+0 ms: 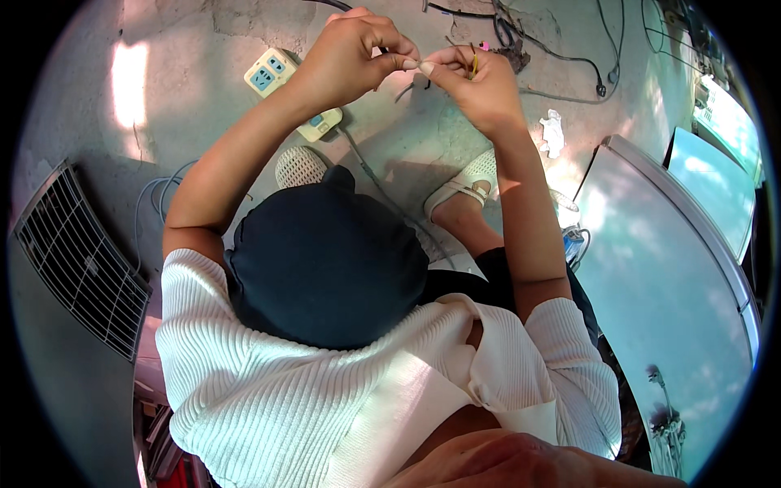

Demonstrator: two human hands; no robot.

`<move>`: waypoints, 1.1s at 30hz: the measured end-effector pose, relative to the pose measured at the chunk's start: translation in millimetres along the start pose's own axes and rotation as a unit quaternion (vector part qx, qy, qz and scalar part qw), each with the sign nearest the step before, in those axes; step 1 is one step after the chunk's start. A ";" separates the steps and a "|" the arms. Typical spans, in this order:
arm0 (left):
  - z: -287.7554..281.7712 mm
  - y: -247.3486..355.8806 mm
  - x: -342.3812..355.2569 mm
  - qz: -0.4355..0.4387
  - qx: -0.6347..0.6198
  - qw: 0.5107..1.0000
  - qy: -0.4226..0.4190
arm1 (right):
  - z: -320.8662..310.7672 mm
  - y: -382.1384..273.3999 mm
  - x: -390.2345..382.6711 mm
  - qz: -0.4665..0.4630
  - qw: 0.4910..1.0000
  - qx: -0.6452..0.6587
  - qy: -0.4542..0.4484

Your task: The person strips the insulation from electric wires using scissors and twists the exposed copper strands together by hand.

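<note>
Both hands are raised together over the floor, fingertips meeting in a pinch. My left hand [358, 53] is closed, thumb pressed to forefinger; what lies in the pinch is too small to make out. Fingertip to fingertip with it, my right hand [484, 85] is closed too. A thin yellow wire [474, 65] runs out between its fingers. Just beyond the left hand, a black cable [332, 4] comes in from the top edge. Below the hands, a short dark piece of wire [404, 93] shows.
A cream power strip [259, 63] with blue sockets lies left of my hands. Tangled dark cables [508, 32] spread at the upper right. A rounded navy cloth thing [325, 260] covers my lap. White panels [667, 276] stand right, a wire grille [81, 260] left.
</note>
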State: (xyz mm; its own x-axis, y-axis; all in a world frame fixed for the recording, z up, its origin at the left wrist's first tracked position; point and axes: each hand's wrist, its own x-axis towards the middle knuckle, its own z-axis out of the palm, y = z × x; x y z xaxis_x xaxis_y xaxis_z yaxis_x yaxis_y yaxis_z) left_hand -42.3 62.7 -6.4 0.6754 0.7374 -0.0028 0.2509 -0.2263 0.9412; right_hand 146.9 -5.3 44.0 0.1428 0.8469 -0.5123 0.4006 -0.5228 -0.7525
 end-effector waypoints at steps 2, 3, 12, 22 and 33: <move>1.1 -3.9 -2.2 0.087 0.099 0.990 0.039 | 5.6 -1.2 -1.4 -0.006 0.999 -0.031 0.030; 3.5 -4.3 -3.6 0.080 0.097 0.991 0.046 | 9.1 -2.2 -2.1 -0.009 0.998 -0.047 0.045; 5.5 -8.8 -3.2 -0.076 -0.035 0.996 0.016 | 20.6 10.3 5.8 -0.072 0.995 0.042 0.050; -20.5 -4.7 -0.9 -0.151 -0.203 0.964 -0.078 | 7.2 14.6 6.6 -0.097 0.990 0.100 -0.013; -11.6 -10.9 -3.9 -0.139 -0.177 0.974 -0.031 | 6.9 13.4 6.9 -0.104 0.992 0.064 0.005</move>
State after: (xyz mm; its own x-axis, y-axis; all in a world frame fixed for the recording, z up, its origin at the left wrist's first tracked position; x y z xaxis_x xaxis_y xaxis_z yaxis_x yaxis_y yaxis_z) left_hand -55.8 69.7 -12.7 0.6595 0.6963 -0.2834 0.1828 0.2171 0.9589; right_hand 147.0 -7.2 27.5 0.0783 0.9386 -0.3359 0.3043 -0.3434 -0.8886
